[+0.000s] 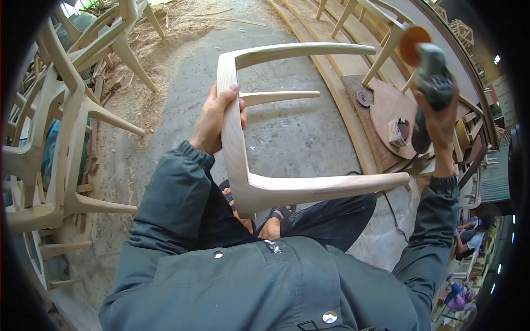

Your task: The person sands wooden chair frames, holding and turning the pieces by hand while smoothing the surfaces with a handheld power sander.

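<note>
A pale wooden chair frame point(234, 146) stands out in front of me, its legs pointing to the right. Its lower side passes close above my knees. My left hand point(211, 121) is wrapped round the left rail of the frame, thumb on top. Off to the right, my right hand point(441, 121) grips an angle grinder point(434, 74) by its body. The tool has an orange disc point(414, 46) at its far end and is held up, apart from the frame. Blur hides whether the disc is spinning.
Several unfinished wooden chairs point(69, 116) crowd the left side. Wood shavings point(165, 60) litter the floor behind. At right, long planks point(331, 94) carry a rounded board point(381, 107), a small box point(398, 132) and a loose disc point(364, 98). A cord point(393, 212) trails near my knee. People work far right.
</note>
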`<state>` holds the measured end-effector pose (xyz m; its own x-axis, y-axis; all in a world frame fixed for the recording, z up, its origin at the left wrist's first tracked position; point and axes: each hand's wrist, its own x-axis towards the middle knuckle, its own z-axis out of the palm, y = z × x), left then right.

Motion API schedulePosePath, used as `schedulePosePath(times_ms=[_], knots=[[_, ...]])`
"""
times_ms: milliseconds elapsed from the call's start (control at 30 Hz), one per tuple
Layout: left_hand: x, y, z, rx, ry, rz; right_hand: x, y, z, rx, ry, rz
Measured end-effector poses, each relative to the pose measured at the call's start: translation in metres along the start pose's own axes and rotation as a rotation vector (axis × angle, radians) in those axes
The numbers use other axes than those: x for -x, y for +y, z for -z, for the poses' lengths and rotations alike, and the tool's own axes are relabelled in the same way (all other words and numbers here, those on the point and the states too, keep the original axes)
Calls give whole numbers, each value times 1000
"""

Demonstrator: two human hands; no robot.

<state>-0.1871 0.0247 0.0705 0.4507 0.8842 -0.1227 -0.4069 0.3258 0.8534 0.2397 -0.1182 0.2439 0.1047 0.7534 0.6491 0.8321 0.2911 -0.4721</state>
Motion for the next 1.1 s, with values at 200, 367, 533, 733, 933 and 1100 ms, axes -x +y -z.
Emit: schedulePosePath(times_ms=[200,367,533,733,933,1100], knots=[[38,-5,-18,33,-39,-55,3,-73,-113,-109,-352,83],[54,-6,-14,32,-54,-91,28,-90,-173,-259,-331,-53],[59,-8,-14,21,-57,-94,38,-111,-192,-208,-317,-100],[61,-7,-14,-15,-73,-92,39,-128,-197,-176,-335,-104],[66,-10,-14,-39,-77,-104,44,-130,-202,-182,-345,-134],[68,-6,-18,-80,-68,-109,48,-125,-208,-191,-324,-121]])
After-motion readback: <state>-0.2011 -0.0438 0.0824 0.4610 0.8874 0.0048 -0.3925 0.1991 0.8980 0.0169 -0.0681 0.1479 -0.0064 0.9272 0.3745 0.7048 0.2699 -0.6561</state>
